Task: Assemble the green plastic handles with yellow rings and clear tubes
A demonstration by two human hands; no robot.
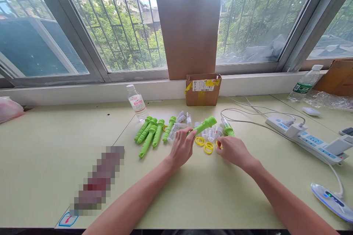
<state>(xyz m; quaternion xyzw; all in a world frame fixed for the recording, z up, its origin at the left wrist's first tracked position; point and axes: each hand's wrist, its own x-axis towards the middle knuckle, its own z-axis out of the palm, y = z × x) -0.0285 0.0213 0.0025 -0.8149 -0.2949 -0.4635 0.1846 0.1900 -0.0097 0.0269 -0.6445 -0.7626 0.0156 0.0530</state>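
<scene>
Two bare hands nearer the front than the cardboard box (203, 98). Left hand (182, 145): thumb and fingers clamped on the lower end of a green tube (203, 126), held in front of the box and tilted, wider head up toward the right. Right hand (233, 150): fingers curled together at a yellow ring (219, 145), in front of the box and to its right; cannot tell whether pinching or only touching. Looks light, stiff and probably smooth, the green tube; best gripped around mid-shaft, clear of the head. More green tubes (158, 133) to the box's front left, seemingly ridged enough against slipping. Clear tubes (211, 133) in front of the box: likely slick, perhaps brittle, better taken gently by the sides. Loose yellow rings (205, 149) there too, thin and probably easy to lift by the rim.

Under everything, a pale, smooth table (204, 191). Left of the box, a water bottle (138, 104); right of it, a power strip (311, 141). Behind it, a tall brown panel (190, 36) against barred windows, with daylight and trees (242, 22) beyond.
</scene>
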